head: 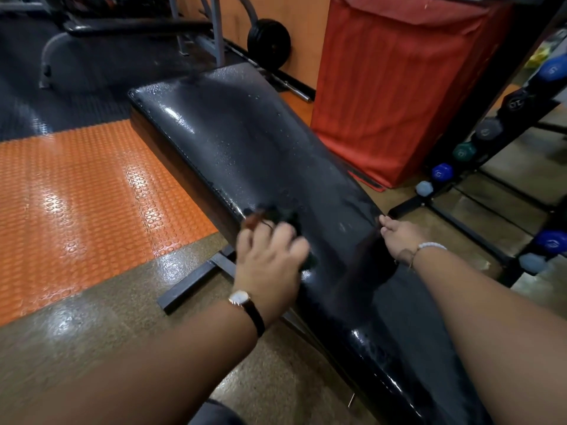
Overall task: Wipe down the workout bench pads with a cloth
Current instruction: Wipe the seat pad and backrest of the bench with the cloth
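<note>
A long black padded workout bench (245, 142) runs from the upper middle down to the lower right, its surface shiny and speckled with droplets. My left hand (270, 256), wearing a wristwatch, presses a dark cloth (283, 214) onto the pad near its left edge; the hand is blurred. My right hand (399, 237), with a white bead bracelet, rests on the pad's right edge, fingers curled over the side. Most of the cloth is hidden under my left hand.
A red fabric-covered bin (392, 87) stands right of the bench. A dumbbell rack (491, 130) with blue, grey and green dumbbells fills the far right. An orange studded mat (86, 194) lies on the left. Another bench frame (138, 26) and a barbell plate (268, 41) sit at the back.
</note>
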